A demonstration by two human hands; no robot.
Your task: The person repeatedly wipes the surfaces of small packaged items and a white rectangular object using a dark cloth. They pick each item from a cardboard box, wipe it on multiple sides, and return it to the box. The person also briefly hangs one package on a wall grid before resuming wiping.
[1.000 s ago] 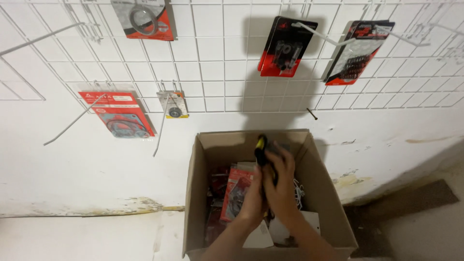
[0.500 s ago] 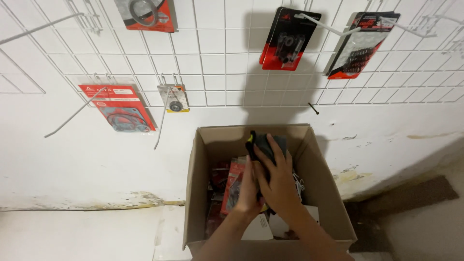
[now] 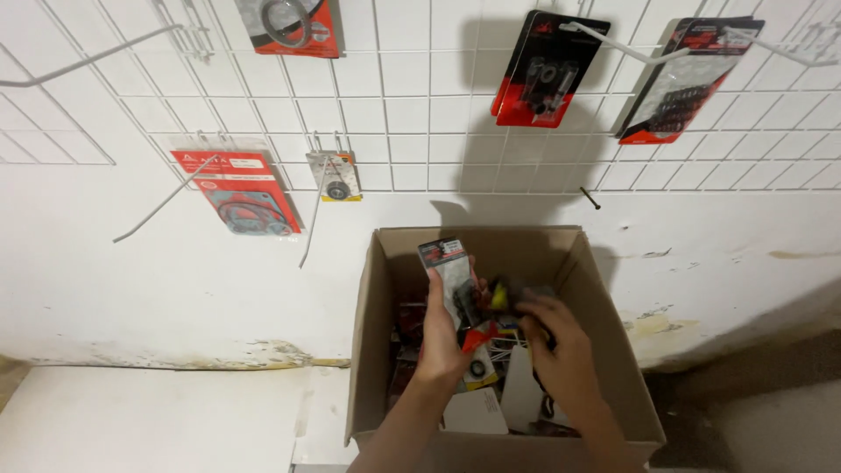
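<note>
Off to the far left of the fingers, a long white wire hook (image 3: 88, 57) is jutting out from the white wire grid panel (image 3: 420, 114) on the wall, and a red carded pack showing gaskets (image 3: 238, 190) is hanging above and well left of them, with a small carded bearing pack (image 3: 335, 176) dangling just to its right. High above, another red pack with a ring in it (image 3: 293, 22) is sitting at the top edge of the grid. The person's left hand (image 3: 442, 337) is reaching into the open cardboard box (image 3: 604, 350) on the floor and is lifting a slim clear blister pack with a red and black header (image 3: 448, 271); its fingers (image 3: 435, 293) are clamped along the pack's left edge, holding it upright above the jumble of red packets (image 3: 412, 320) lying under the fingers in the box. Just right of that pack, the right hand (image 3: 561, 350) is curling its fingers (image 3: 530, 308) closed around a dark item with a yellow part (image 3: 506, 293), which is touching the pack's side; what exactly that item is, I cannot tell. Below both hands, pale flat packets (image 3: 477, 412) are resting on the box bottom. Up and to the right of the fingers, a black and red carded pack (image 3: 545, 70) is hanging on the grid, and further right a tilted black and red pack (image 3: 683, 79) is swinging from a white hook (image 3: 613, 48).
</note>
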